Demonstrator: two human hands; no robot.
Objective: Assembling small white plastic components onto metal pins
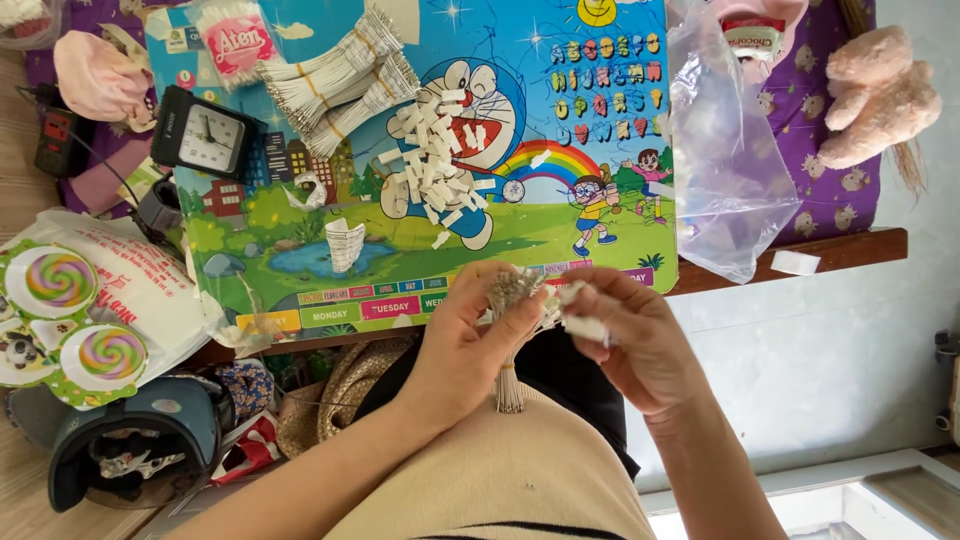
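Two hands, left hand (470,345) grip closed around wire bundle (510,340), right hand (630,340) pinching small white tags (583,325), fingertips partly hidden.

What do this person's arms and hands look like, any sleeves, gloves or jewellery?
Both forearms are bare, with no sleeves in view. The left hand and right hand wear no gloves, and no rings, watch or bracelets show. Below the arms is a cream knit top with a dark stripe.

Bright blue cartoon-printed table mat (330,200), purple patterned cloth (830,190), pink plush toy (880,95), black clock (198,135), white paper tags (435,150).
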